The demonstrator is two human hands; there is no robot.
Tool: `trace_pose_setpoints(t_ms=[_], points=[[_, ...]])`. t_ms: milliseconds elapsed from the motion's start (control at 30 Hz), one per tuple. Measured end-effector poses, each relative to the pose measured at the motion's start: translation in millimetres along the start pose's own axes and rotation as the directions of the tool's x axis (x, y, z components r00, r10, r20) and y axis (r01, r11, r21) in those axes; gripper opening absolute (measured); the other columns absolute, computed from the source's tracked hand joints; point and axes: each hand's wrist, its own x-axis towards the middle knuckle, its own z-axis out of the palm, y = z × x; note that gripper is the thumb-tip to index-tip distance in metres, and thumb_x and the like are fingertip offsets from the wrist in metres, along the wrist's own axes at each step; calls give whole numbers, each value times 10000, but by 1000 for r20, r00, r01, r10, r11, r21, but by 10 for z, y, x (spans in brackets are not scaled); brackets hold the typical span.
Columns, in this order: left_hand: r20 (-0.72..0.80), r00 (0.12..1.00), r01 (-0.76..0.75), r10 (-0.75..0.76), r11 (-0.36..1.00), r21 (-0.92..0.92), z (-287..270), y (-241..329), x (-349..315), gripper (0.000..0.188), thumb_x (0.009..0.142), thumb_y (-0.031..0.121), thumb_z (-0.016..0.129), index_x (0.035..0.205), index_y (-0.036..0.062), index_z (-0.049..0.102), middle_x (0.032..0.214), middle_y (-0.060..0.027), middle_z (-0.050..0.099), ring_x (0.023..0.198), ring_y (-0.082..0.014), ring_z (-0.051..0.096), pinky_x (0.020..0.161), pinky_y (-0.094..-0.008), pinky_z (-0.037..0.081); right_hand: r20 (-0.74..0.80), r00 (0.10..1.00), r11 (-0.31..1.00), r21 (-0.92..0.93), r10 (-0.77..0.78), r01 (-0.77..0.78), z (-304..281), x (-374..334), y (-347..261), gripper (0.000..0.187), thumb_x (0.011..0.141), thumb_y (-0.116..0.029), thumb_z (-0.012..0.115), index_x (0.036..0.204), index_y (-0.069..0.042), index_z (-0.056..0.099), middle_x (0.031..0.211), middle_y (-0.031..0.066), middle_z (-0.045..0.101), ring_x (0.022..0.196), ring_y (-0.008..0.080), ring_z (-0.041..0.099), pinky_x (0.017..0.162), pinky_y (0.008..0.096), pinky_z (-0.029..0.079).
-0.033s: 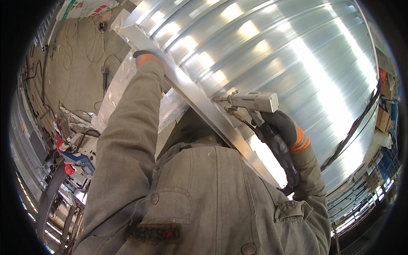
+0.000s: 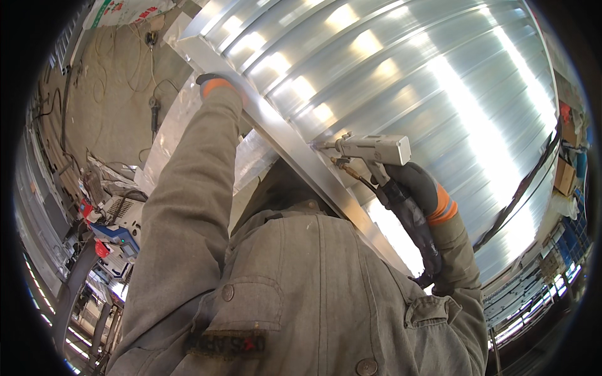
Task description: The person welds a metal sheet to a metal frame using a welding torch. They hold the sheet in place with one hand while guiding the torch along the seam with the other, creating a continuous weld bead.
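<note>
Gloved right hand point(image 2: 419, 188) wraps closed around the grey handheld welding gun point(image 2: 370, 150), nozzle touching the slanted metal beam point(image 2: 295, 147); gloved left hand point(image 2: 216, 84) presses that beam higher up, grip unclear; corrugated metal sheet point(image 2: 407, 69) behind.

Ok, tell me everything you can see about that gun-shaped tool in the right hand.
The gun-shaped tool has a boxy pale-grey body, metal by the look of it, lying roughly level with a narrow nozzle pointing left. Its tip meets the edge of the long metal bar that runs diagonally across the shiny corrugated sheet. A brass-coloured fitting sits under the nozzle. The right hand, in a dark glove with an orange cuff, grips the handle below, and a black sheathed hose trails down from it along the forearm.
</note>
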Motion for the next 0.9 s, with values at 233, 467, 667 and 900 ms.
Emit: trace_pose_setpoints(t_ms=[233, 467, 667, 900], points=[[-41, 999, 30, -34, 996, -82, 56, 2, 127, 726, 1092, 486, 568, 1687, 71, 549, 1744, -159, 554, 1596, -289, 550, 1315, -375, 420, -25, 999, 998, -65, 23, -24, 18, 18, -85, 406, 1168, -267, 556, 1253, 84, 742, 928, 146, 780, 828, 207, 758, 778, 379, 599], [-37, 999, 33, -35, 998, -46, -68, 7, -52, 718, 1095, 481, 563, 1694, 86, 547, 1744, -147, 559, 1605, -291, 538, 1322, -375, 407, -16, 999, 999, -7, 36, -36, 41, 8, -132, 404, 1175, -251, 539, 1260, 91, 737, 919, 139, 771, 816, 199, 739, 774, 371, 588], [33, 999, 40, -39, 999, -28, -82, -10, -49, 753, 1108, 506, 524, 1714, 58, 509, 1758, -158, 539, 1620, -287, 523, 1331, -370, 395, -14, 998, 999, -3, 54, -55, 54, -19, -165, 406, 1174, -251, 534, 1246, 94, 735, 889, 133, 765, 782, 191, 708, 768, 368, 564], [25, 998, 63, -62, 997, -42, 112, -5, 169, 820, 1107, 508, 533, 1741, -3, 427, 1742, -192, 545, 1607, -285, 539, 1320, -362, 408, -16, 997, 995, -60, 82, -82, -29, -58, -85, 402, 1171, -238, 533, 1234, 102, 736, 872, 134, 764, 795, 197, 720, 777, 365, 567]])
